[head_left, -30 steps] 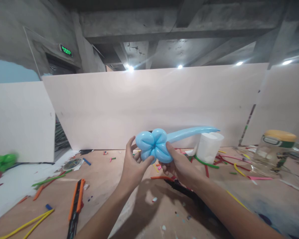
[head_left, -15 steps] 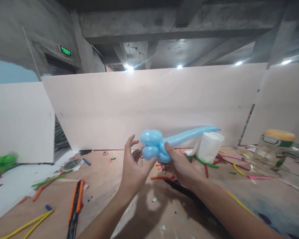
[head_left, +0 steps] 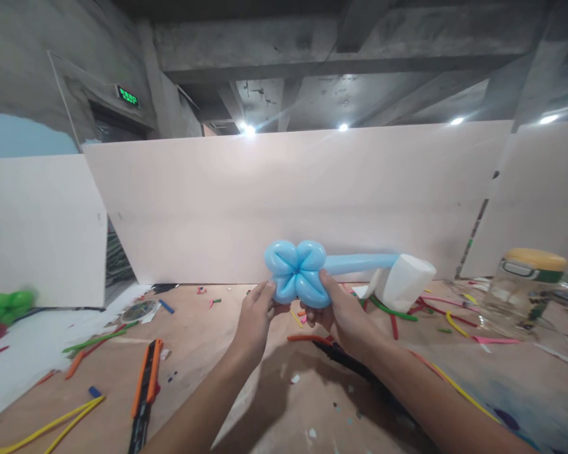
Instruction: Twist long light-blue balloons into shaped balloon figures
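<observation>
A light blue balloon [head_left: 297, 272], twisted into a flower of several rounded petals, is held up above the table between both hands. My left hand [head_left: 261, 315] pinches its lower left petal. My right hand [head_left: 343, 309] grips the lower right petal, thumb in front and fingers behind. From behind the flower a long straight blue section runs right, its far end meeting the top of a white paper roll [head_left: 407, 282], which leans to the right.
An orange and black cutter [head_left: 146, 381] lies at the left front. Deflated coloured balloons [head_left: 395, 310] lie scattered. A clear jar with a yellow lid [head_left: 518, 293] stands right. Green balloons [head_left: 7, 304] sit far left. A white panel [head_left: 218, 202] rises behind the table.
The flower has turned to face the camera, showing its petals and centre. My left hand has closed onto a petal. The long section has swung lower, and the white roll has tipped right.
</observation>
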`<state>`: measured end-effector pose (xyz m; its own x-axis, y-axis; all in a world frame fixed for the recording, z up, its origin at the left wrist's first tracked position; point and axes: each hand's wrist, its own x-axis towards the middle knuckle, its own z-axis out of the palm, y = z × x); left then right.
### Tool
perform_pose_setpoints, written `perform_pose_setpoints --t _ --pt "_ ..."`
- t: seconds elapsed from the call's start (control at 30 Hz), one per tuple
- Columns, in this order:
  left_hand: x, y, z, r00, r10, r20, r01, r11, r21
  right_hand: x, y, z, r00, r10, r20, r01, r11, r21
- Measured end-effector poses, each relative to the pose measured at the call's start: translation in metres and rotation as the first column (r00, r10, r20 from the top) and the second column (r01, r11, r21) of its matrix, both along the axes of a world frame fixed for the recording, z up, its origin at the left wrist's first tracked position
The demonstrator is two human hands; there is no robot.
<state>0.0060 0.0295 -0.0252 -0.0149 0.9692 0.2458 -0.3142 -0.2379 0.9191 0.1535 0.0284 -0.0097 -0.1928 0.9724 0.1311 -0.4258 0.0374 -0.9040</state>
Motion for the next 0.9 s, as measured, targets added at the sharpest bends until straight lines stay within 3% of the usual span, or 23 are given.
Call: perform_pose_setpoints --t 0.37,0.6,0.7,0.9 --pt "-0.002 0.001 -0.001 0.991 -0.010 -0.135 0.011 1.000 0.006 0.004 0.003 -0.002 0.998 0.056 -0.002 -0.056 0.998 0.028" --pt "0.002 -0.014 0.012 0.925 0.060 -0.375 0.011 0.983 0.184 0.005 0.009 -0.009 0.999 0.045 0.014 -0.046 0.997 0.063" --pt "0.003 -0.012 0.010 0.963 0.003 -0.269 0.027 0.994 0.107 0.003 0.007 -0.007 0.999 0.042 0.011 -0.043 0.997 0.063" --pt "0.005 -0.006 0.007 0.986 -0.076 0.150 0.100 0.982 -0.160 -0.001 0.003 -0.007 0.996 0.090 -0.007 -0.088 0.989 0.118"
